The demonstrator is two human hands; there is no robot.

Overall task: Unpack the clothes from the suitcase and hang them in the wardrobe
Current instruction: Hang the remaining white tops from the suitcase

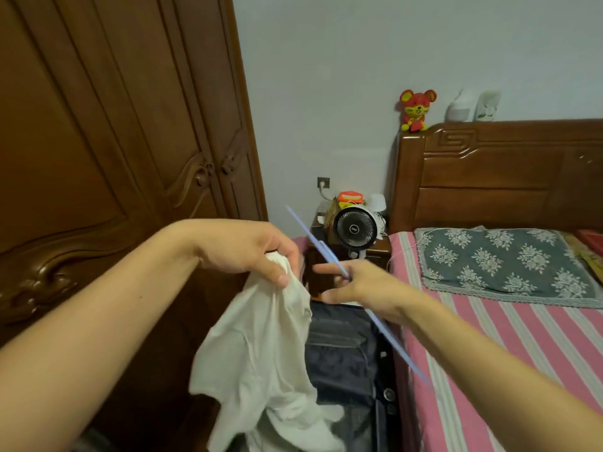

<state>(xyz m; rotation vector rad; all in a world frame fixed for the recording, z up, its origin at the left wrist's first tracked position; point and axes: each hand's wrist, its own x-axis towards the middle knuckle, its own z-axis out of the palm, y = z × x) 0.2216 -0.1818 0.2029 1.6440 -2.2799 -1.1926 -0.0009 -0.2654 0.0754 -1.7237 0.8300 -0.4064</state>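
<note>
My left hand (251, 247) grips the top of a white shirt (261, 347), which hangs down crumpled in front of me. My right hand (355, 285) holds a thin pale blue hanger (313, 241) by its middle; the hanger runs slantwise from upper left to lower right, just right of the shirt. Below both hands lies the dark suitcase (346, 350) on the floor between wardrobe and bed, with dark cloth in it. The brown wooden wardrobe (114, 125) fills the left; the doors I can see are closed.
A bed with a pink striped sheet (509, 340) and a green flowered pillow (499, 259) stands to the right. A bedside cabinet (378, 249) with a small black fan (355, 229) is behind the suitcase. On the headboard (496, 171) sit a red toy and white bottles.
</note>
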